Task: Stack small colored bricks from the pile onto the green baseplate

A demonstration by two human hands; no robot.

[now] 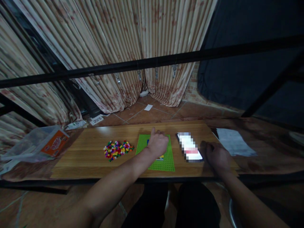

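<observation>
My left hand (pixel 158 144) is over the green studded baseplate (pixel 167 165), its fingers curled down toward the plate. Whatever its fingertips may hold is hidden beneath the hand. Blue bricks (pixel 148 142) and a few yellow and white bricks (pixel 161 157) on the plate show around the hand and wrist. To the left of the plate lies a loose pile of small multicoloured bricks (pixel 118 150). My right hand (pixel 217 155) rests on the table with loosely closed fingers, just right of a phone (pixel 190 147) whose lit screen is blurred out. I see nothing in that hand.
The wooden table (pixel 83 155) has a dark frame. A clear plastic tub (pixel 30 141) with an orange label stands off its left end. White paper (pixel 234 142) lies beyond the right end. A dark metal bar (pixel 166 60) crosses in front of striped curtains (pixel 114 41).
</observation>
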